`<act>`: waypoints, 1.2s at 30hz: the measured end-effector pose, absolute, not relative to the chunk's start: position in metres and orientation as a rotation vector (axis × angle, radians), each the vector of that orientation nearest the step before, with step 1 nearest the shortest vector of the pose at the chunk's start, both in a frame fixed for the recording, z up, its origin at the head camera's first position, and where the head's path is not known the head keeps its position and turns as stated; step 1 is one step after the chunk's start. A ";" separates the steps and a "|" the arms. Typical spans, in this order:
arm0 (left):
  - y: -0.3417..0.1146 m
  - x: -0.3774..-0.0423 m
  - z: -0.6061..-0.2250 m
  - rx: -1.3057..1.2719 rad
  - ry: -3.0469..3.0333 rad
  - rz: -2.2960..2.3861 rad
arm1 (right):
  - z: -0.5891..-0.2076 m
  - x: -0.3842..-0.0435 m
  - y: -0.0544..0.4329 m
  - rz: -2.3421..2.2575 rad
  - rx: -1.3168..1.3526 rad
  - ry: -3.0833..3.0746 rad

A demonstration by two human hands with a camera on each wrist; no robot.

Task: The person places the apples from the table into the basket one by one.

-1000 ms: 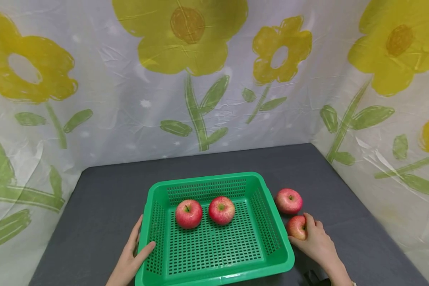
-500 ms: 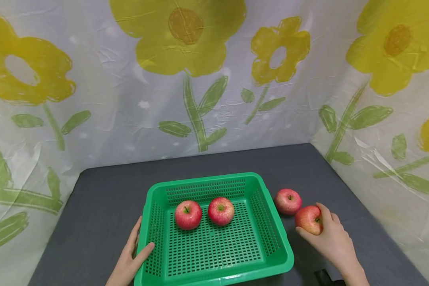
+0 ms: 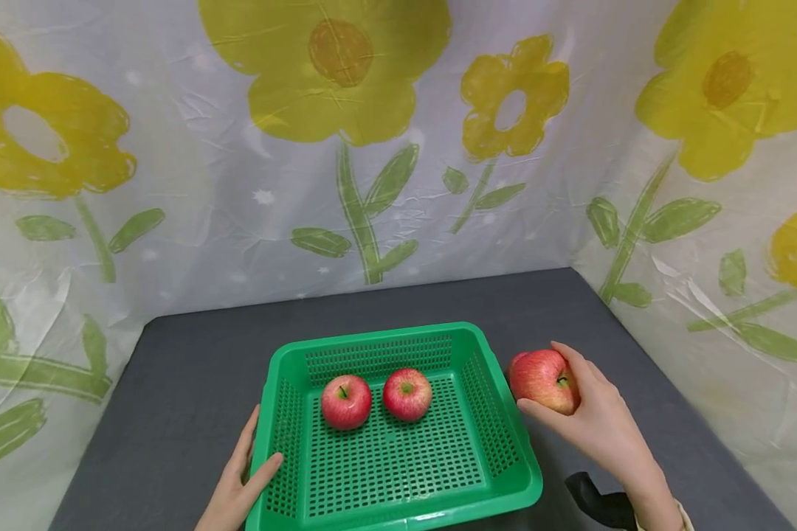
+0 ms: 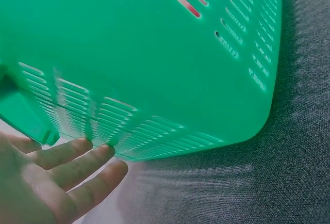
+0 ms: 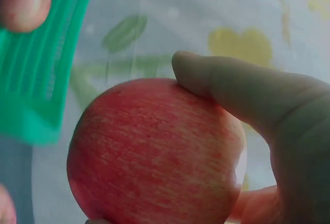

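My right hand [image 3: 598, 417] holds a red apple [image 3: 543, 382] between thumb and fingers, beside the basket's right rim. The held apple [image 5: 157, 152] fills the lower middle of the right wrist view. Behind it, another apple [image 3: 516, 359] is mostly hidden. Inside the green plastic basket [image 3: 398, 523] lie two more apples, a left one [image 3: 346, 403] and a right one [image 3: 407, 394], toward its back. My left hand [image 3: 235, 483] rests at the basket's left rim, thumb over the edge. In the left wrist view, its straight fingers [image 4: 95, 180] lie along the slotted outer wall.
A dark grey cloth covers the table [image 3: 192, 354]. Hanging sheets with yellow flowers [image 3: 252, 214] stand along its back and sides. By my right wrist, a black curved piece [image 3: 594, 501] shows.
My right hand first shifted right with the apple, then moved up and left with it, so it now covers most of the apple behind. The left hand stays at the basket.
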State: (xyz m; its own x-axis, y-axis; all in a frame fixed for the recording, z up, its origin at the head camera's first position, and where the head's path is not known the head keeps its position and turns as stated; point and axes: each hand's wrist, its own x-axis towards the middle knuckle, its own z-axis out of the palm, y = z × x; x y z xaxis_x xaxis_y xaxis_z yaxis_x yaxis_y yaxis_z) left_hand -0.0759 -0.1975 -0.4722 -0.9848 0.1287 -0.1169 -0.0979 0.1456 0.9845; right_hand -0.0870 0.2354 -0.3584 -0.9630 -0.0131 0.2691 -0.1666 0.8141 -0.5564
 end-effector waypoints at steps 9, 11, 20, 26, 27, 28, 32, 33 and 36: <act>-0.197 -0.074 -0.473 0.050 2.244 1.947 | -0.347 -0.103 0.196 0.907 0.466 -2.806; -0.197 -0.074 -0.473 0.051 2.228 1.961 | -0.346 -0.107 0.189 0.913 0.554 -2.821; -0.196 -0.074 -0.474 0.041 2.212 1.979 | -0.345 -0.122 0.152 0.821 0.860 -2.922; -0.195 -0.075 -0.474 0.007 2.237 1.957 | -0.351 -0.124 0.128 0.815 1.048 -2.965; -0.195 -0.075 -0.474 0.004 2.244 1.952 | -0.353 -0.124 0.125 0.815 1.076 -2.965; -0.195 -0.075 -0.474 0.009 2.251 1.950 | -0.354 -0.125 0.121 0.817 1.104 -2.968; -0.195 -0.075 -0.475 0.018 2.255 1.955 | -0.362 -0.126 0.105 0.762 1.248 -2.976; -0.196 -0.075 -0.475 0.018 2.257 1.954 | -0.363 -0.126 0.101 0.742 1.290 -2.977; -0.196 -0.074 -0.476 0.028 2.251 1.964 | -0.367 -0.127 0.089 0.659 1.400 -2.973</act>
